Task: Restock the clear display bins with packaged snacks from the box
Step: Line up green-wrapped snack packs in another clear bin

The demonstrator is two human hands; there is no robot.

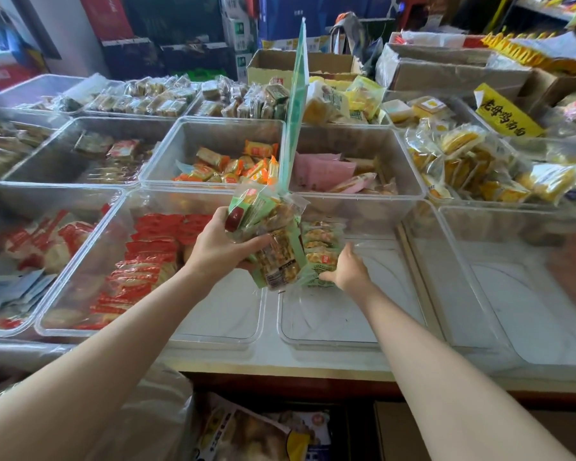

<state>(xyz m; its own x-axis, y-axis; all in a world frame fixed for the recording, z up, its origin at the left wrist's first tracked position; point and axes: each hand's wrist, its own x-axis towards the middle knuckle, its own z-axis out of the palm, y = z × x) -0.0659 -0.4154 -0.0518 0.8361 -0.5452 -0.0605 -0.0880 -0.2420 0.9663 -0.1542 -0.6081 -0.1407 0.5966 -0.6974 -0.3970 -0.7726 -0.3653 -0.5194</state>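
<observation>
My left hand [218,244] grips a stack of green-edged snack packs [266,227] and holds it above the seam between two front bins. My right hand [348,269] reaches into the near-centre clear bin [330,339] and touches a short row of the same green packs [320,247] standing against its back left part; whether its fingers close on a pack is hidden. The rest of that bin's floor is bare. A box [256,430] with large printed bags sits below the counter edge.
Left of the hands, a clear bin [80,294] holds red-wrapped packs. Behind are bins of orange candies [233,164] and pink packs [323,169], split by an upright green divider [293,104]. Yellow cakes [473,161] fill the right bins. A clear bin [512,294] stands at right.
</observation>
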